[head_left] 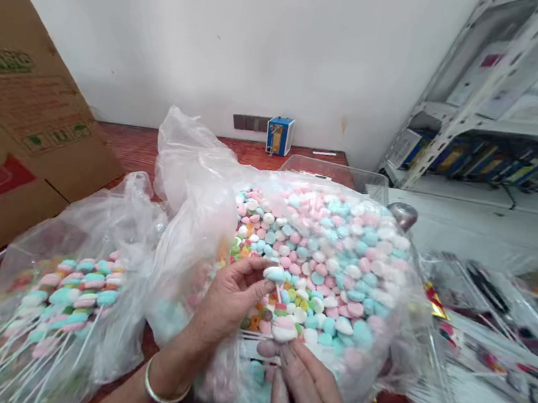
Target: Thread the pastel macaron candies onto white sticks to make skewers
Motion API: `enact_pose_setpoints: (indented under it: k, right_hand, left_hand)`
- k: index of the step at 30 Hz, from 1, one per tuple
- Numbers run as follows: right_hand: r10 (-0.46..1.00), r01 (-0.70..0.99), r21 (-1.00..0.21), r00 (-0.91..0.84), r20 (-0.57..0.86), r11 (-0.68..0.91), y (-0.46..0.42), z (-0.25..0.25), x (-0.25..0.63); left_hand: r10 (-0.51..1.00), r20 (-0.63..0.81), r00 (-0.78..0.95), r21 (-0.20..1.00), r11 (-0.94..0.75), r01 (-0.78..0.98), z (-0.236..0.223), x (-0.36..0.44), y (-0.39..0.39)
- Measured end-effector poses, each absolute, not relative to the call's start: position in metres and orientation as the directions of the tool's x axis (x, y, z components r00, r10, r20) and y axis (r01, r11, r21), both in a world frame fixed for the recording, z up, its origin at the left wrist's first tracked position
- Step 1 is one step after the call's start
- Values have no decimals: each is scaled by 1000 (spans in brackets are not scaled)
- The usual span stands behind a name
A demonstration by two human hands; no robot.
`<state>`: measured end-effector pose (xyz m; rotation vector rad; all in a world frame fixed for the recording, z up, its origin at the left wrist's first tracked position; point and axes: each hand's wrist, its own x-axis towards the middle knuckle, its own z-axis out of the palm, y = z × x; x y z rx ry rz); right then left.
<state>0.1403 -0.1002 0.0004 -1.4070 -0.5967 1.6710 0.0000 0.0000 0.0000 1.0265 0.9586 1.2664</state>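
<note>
Pinched in the fingertips of my left hand (229, 293) is a pale blue and white marshmallow (275, 273). Just below it, my right hand (309, 386) grips a candy skewer (283, 328), with a pale marshmallow and red and green pieces above the fingers. A short bit of white stick shows between this stack and the upper marshmallow; whether the stick has entered that marshmallow I cannot tell. Both hands are over a large clear plastic bag (201, 184) full of pink, blue and white marshmallows (356, 295). Colourful gummy candies (303, 295) lie among them near my fingers.
At left, a clear bag (135, 215) holds several marshmallow skewers (69, 300), beside a cardboard box (18, 123). A small blue box (279, 136) stands by the wall. Plastic-wrapped packets (493, 356) lie at right, below a white metal shelf (463, 123). The table (128, 147) is reddish.
</note>
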Motion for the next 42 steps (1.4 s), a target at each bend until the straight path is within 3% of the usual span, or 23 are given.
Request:
enact_pose_setpoints:
  k: [7, 15, 17, 20, 23, 25, 28, 31, 35, 38, 42]
  right_hand:
    - [841, -361, -762, -167, -514, -537, -96, 7, 131]
    - [910, -290, -868, -232, -344, -402, -77, 6, 131]
    - [936, -170, -934, -218, -277, -316, -70, 2, 136]
    - [989, 203, -976, -102, -106, -83, -58, -4, 148]
    - [989, 606, -790, 39, 144, 91, -50, -7, 161]
    - [966, 796, -595, 52, 254, 113, -46, -6, 165]
    - [960, 938, -329, -14, 280, 110, -41, -2, 160]
    - [963, 979, -171, -59, 264, 107, -36, 2, 149]
    - [959, 979, -151, -92, 267, 136, -32, 2, 143]
    - [946, 962, -208, -107, 306, 176, -34, -2, 143]
    - [932, 940, -273, -102, 349, 205, -35, -5, 143]
  left_hand:
    - [998, 32, 62, 992, -24, -127, 7, 1, -2]
    - [987, 64, 145, 997, -56, -59, -2, -1, -6]
    - [978, 85, 190, 996, -82, -26, -2, -2, -10]
    - [968, 146, 203, 983, -165, 80, 1, -10, -14]
    - [956, 279, 92, 902, -293, 316, 5, -28, -6]
    - [903, 427, 53, 737, -381, 558, 7, -41, 6]
    - [843, 496, 209, 424, -445, 789, 8, -53, 25]
    - [852, 419, 313, 304, -457, 836, 6, -53, 36]
    - [890, 395, 227, 391, -387, 835, 3, -48, 37]
    - [935, 336, 113, 590, -302, 749, 6, -48, 35]
    - [988, 140, 69, 827, -155, 540, 16, -47, 31]
